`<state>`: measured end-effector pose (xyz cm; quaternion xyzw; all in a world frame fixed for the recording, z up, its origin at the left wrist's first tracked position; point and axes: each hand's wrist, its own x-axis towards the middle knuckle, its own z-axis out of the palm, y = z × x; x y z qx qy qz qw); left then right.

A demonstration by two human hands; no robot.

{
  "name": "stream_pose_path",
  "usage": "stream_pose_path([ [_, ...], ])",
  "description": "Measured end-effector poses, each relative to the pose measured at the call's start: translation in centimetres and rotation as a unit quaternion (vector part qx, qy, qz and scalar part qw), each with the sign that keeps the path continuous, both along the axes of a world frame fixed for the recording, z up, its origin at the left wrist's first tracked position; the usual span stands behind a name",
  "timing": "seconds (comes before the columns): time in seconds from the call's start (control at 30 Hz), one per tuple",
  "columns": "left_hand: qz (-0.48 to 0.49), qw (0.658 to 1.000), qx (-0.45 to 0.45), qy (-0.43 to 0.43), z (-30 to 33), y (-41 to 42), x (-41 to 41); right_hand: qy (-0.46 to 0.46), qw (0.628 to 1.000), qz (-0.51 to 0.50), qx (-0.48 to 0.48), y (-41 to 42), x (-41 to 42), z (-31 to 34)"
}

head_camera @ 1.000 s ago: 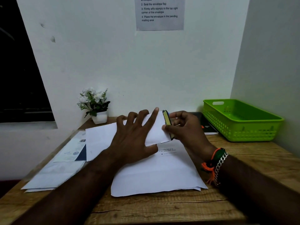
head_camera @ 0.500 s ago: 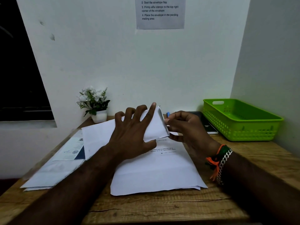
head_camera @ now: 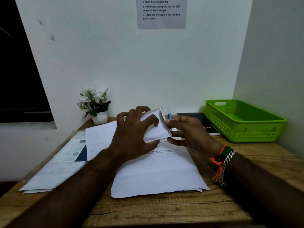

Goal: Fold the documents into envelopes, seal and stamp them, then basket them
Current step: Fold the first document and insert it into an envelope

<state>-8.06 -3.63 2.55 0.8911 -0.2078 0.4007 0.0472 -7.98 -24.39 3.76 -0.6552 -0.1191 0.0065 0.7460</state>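
So both hands are on a white envelope [head_camera: 155, 127] that's lifted up over the printed document stack [head_camera: 158, 175], tilted with its right edge facing the camera a bit. The left hand [head_camera: 133, 135] is curled round it from the left, fingers draped over the top and front and the thumb tucked under the lower edge. The right hand [head_camera: 189, 134] is pinching the envelope's right edge between thumb and fingers, and there's a blue-tipped thing [head_camera: 169, 116] poking up just behind those fingers, can't tell if the hand is actually holding it or what exactly it is. The stack sits flat on the wooden desk [head_camera: 164, 209], a few printed lines showing just below the envelope. Left of the stack there's another spread of white sheets [head_camera: 100, 139] plus a printed envelope with a dark blue corner [head_camera: 74, 151]. Behind that, against the wall, a little potted white flower plant [head_camera: 95, 106]. Right of the stack, the green basket [head_camera: 243, 129] sits by the wall corner, with a dark booklet [head_camera: 205, 124] tucked between the basket and the stack. Instruction sheet [head_camera: 162, 13] taped on the wall above.
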Motion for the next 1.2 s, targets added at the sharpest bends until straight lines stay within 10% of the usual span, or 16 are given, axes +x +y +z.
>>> stream_pose_path([
  [0.3, -0.034, 0.995, -0.073, 0.051, 0.2, 0.1, -0.1, 0.043, 0.998, 0.036, 0.022, -0.5, -0.1, 0.2],
  [0.8, -0.133, 0.971, -0.165, -0.110, 3.1, -2.1, -2.3, -0.137, 0.984, -0.066, 0.087, -0.3, -1.3, 2.1],
  [1.2, -0.193, 0.838, -0.511, 0.019, 6.9, -8.9, -7.0, -0.556, 0.789, -0.233, -0.120, 0.2, -3.4, 2.7],
])
